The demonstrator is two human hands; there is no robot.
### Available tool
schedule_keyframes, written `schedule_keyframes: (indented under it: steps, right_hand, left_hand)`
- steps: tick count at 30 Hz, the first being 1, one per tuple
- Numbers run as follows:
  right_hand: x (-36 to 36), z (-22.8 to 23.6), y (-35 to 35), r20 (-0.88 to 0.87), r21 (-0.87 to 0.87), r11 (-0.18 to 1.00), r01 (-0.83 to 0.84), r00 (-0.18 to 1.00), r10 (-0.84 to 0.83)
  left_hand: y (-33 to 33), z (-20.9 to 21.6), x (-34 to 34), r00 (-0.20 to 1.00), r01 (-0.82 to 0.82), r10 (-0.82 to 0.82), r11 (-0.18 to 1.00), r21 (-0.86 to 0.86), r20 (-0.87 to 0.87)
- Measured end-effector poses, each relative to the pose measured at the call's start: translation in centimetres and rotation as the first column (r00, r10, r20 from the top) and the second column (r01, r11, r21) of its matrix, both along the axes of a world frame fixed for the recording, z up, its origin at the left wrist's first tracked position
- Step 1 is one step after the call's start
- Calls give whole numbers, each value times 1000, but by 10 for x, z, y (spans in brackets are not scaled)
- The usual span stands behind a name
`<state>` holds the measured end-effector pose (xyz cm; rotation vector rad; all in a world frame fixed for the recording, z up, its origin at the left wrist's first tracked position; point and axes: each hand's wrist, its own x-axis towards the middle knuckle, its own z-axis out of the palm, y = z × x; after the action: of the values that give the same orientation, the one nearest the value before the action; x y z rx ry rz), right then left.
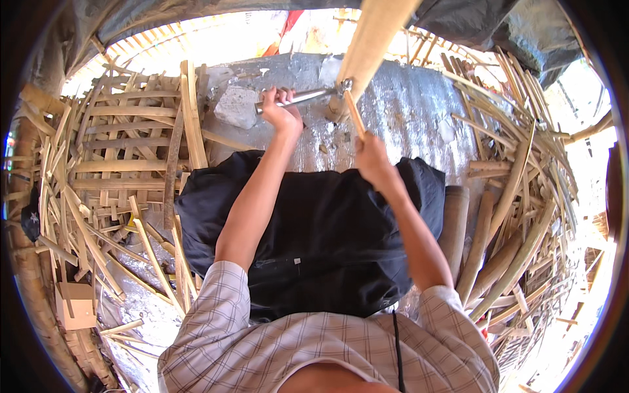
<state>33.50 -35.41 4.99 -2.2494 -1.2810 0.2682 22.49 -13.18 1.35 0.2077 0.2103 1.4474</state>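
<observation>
My left hand (283, 112) is closed around a long silver metal tool (314, 95), bar-like, whose exact kind I cannot make out. Its far end reaches to the lower part of a pale, thick wooden or bamboo post (373, 49). In my right hand (373, 157) is a hammer (354, 112), gripped by its wooden handle. The small metal hammer head (345, 84) is right by the post and the tool's far end; whether they touch is unclear. Black cloth (308, 229) covers my lap below both forearms.
A pale stone block (236, 107) rests on the grey floor sheet (406, 124) left of my left hand. Woven bamboo slats (124, 147) stand at left, with loose strips below. Bamboo poles (517, 255) and many strips pile up at right. A cardboard box (76, 305) sits lower left.
</observation>
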Motion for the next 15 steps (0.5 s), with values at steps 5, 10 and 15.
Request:
schedule_keyframes:
  steps: [5, 10, 15]
  right_hand:
    - [-22, 122, -9, -156, 146, 987, 68, 987, -45]
    - [-15, 147, 17, -103, 573, 808, 138, 990, -96]
    - [-8, -5, -3, 152, -21, 999, 25, 988, -21]
  left_hand:
    - [10, -9, -2, 999, -50, 50, 998, -24, -6]
    - [-3, 5, 5, 999, 6, -6, 1000, -3, -33]
    - [-7, -1, 5, 998, 19, -17, 999, 41, -59]
